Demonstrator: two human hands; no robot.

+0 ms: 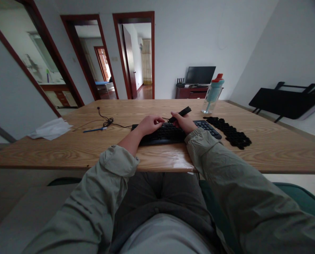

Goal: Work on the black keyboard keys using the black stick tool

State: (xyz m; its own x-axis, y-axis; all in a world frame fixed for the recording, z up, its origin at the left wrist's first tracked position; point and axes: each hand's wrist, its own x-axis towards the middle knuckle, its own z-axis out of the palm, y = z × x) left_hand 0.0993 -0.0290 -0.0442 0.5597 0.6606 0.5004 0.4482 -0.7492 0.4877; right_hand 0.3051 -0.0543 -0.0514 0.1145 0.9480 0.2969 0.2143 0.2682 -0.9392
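Note:
My right hand (184, 122) is closed around a black, bar-shaped object (184, 111), which slants up to the right over the keyboard; its kind I cannot make out. A thin dark piece shows at its lower end, between the two hands. Fingers bent and pinched together, my left hand (151, 125) is over the left half of the black keyboard (170, 133). Whether anything small is in that pinch is hidden. The keyboard lies flat near the table's front edge, partly covered by both hands.
Right of the keyboard lies a pile of small black pieces, apparently keycaps (229, 133). Behind it stands a water bottle (212, 95). To the left are a coiled cable (108, 122), a slim blue-handled tool (93, 130) and crumpled white tissue (51, 129) on the wooden table (75, 153).

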